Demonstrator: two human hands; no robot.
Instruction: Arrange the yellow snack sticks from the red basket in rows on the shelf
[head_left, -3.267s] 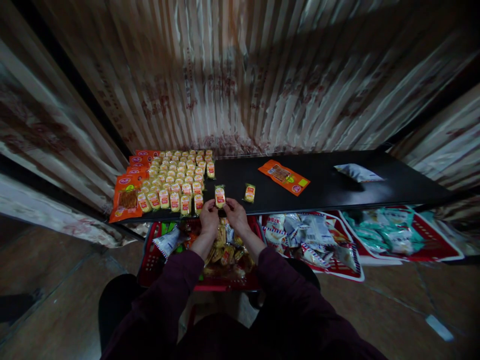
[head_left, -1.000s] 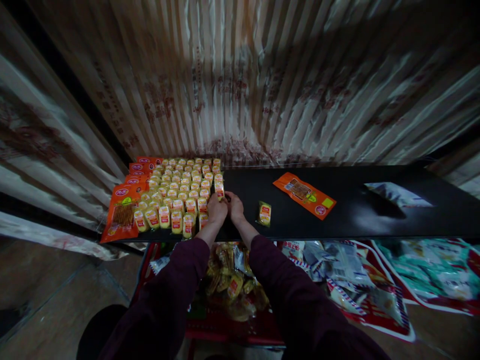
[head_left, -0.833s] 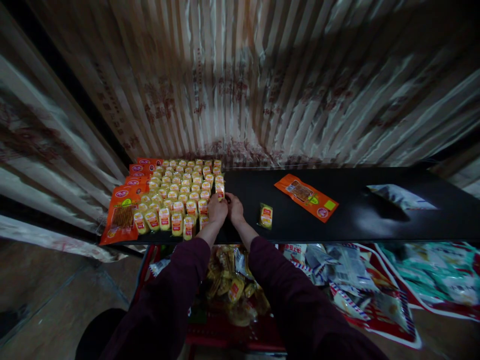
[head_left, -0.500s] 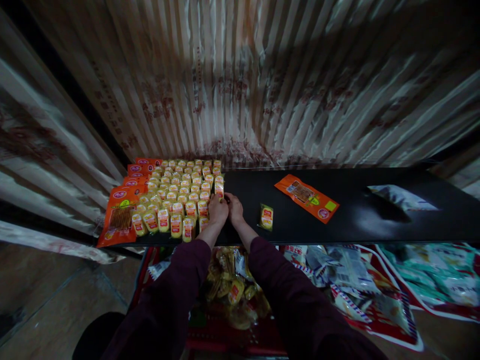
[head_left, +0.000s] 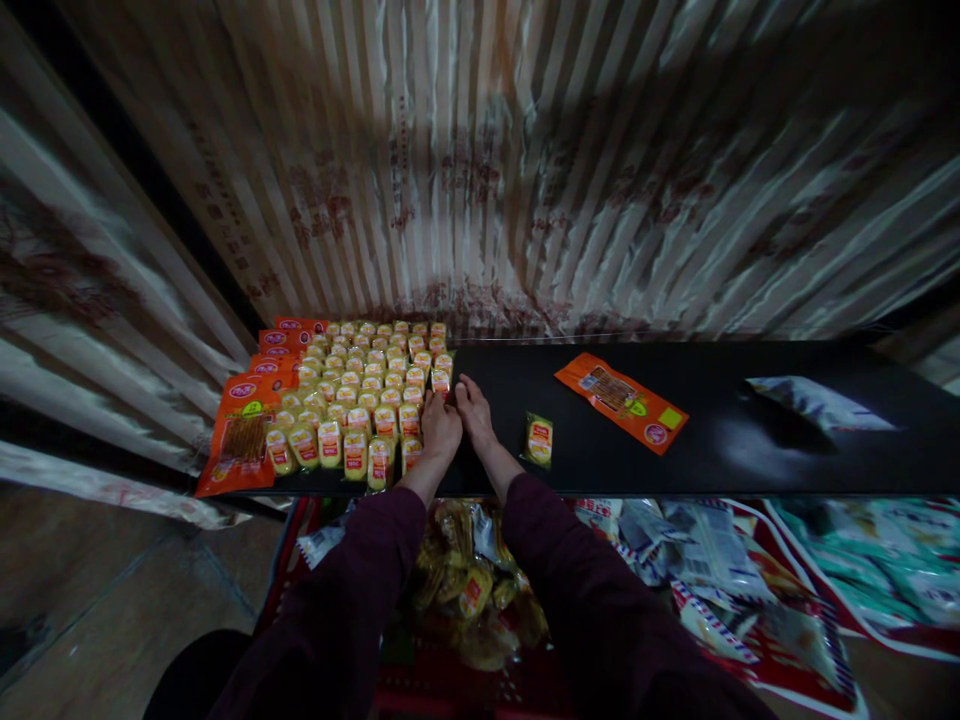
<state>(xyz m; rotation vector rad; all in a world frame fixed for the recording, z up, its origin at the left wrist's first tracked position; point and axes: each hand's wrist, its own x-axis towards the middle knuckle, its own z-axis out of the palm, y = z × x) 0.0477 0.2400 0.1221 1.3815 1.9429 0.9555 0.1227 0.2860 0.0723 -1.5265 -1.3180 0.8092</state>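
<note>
The left hand [head_left: 441, 428] is resting its fingers at a yellow wrapped snack [head_left: 442, 378] on the rows' right edge, can't tell if it's gripping; the right hand [head_left: 474, 410] is holding its fingers loosely open just right, over the black shelf [head_left: 615, 465].

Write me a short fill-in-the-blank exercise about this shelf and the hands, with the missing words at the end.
1. The rows of small yellow snack packs stand toward the ____ end of the black shelf.
2. Of the left hand and the right hand, the ____ one is nearer the lone snack pack.
3. The snack pouch lying between that lone pack and the whitish bag is mostly ____ in colour.

Missing words: left; right; orange.
</note>
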